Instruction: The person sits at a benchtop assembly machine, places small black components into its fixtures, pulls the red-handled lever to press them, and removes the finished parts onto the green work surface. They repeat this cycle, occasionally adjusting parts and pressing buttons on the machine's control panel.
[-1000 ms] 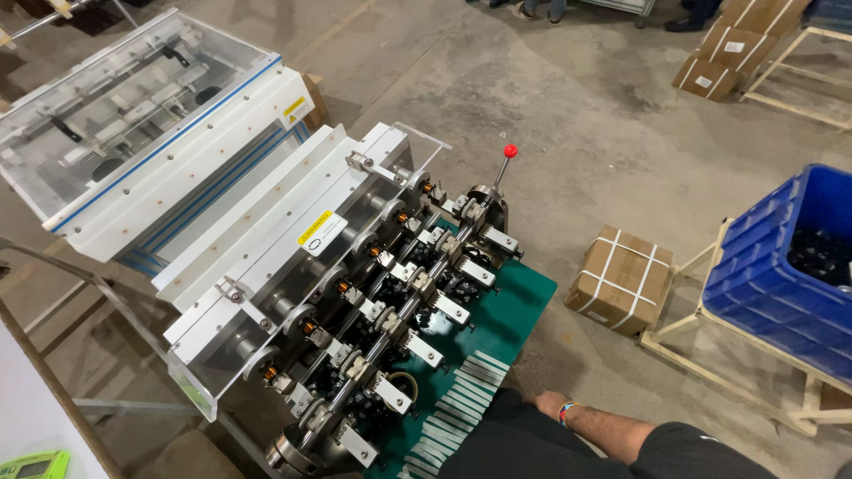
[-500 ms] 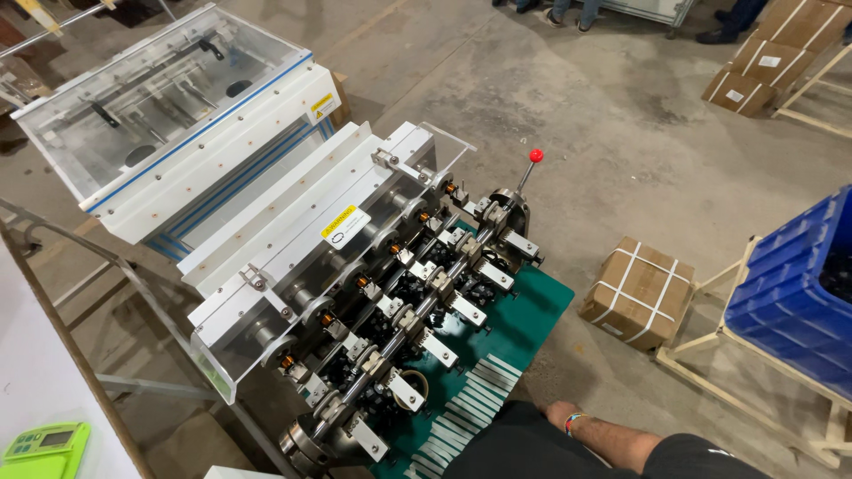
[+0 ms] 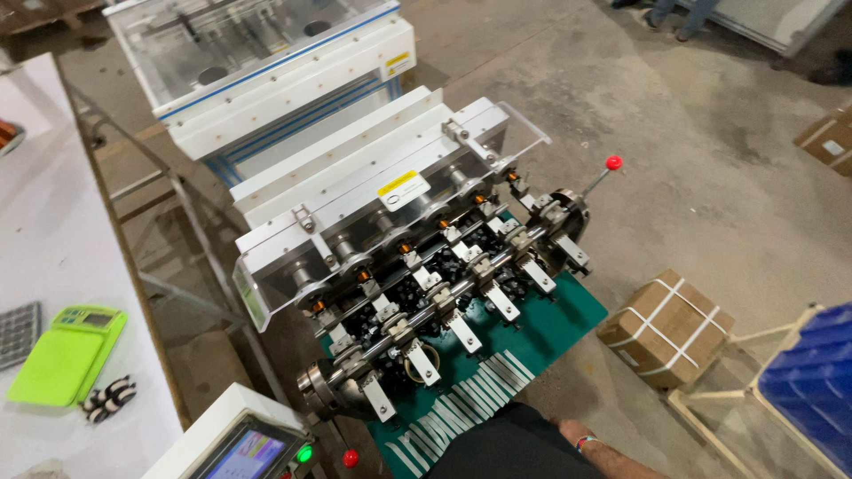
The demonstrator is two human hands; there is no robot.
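My right hand (image 3: 569,431) shows only at the bottom edge: a wrist with a coloured band and part of the hand, lying against dark clothing (image 3: 506,443). Its fingers are hidden. It is nearest the green base plate (image 3: 541,337) of a white and steel roller machine (image 3: 417,266), which carries a shaft with several clamps and a red-knobbed lever (image 3: 612,163). My left hand is out of view.
A strapped cardboard box (image 3: 666,328) and a blue crate (image 3: 812,381) stand on the concrete floor at right. At left, a white table (image 3: 53,239) holds a green scale (image 3: 67,355) and a calculator (image 3: 18,333). A touch-screen panel (image 3: 248,448) sits below. Another person's feet (image 3: 674,18) are at the top.
The view has swung left: the white table, scale and screen panel have come into sight, and the box and blue crate have slid toward the right edge. My right arm stays low.
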